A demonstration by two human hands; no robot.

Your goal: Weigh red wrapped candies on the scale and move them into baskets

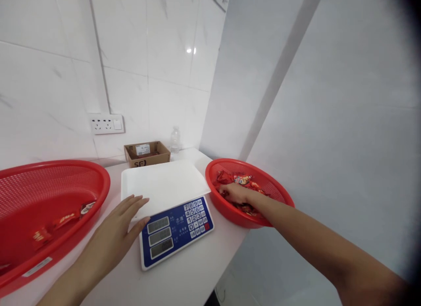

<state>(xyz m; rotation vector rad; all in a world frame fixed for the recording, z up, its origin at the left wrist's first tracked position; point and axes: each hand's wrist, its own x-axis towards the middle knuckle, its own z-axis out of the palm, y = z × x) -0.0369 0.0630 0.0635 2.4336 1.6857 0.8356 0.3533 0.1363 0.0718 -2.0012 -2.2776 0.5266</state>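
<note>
My left hand [113, 233] lies flat with fingers stretched out, resting against the front left corner of the white weighing tray [162, 183] of a blue-faced electronic scale [177, 229]. It holds nothing. My right hand [235, 193] reaches into the red mesh basket [226, 208] on the right, among red-wrapped snack packets [243, 179]. Its fingers curl down into the packets; what they hold is hidden.
A larger red mesh basket [95, 174] at the left holds a few red packets [66, 218]. A small cardboard box [147, 153] and a clear bottle [175, 140] stand at the back by the tiled wall. A wall socket [107, 123] is above. The counter edge drops off at the right.
</note>
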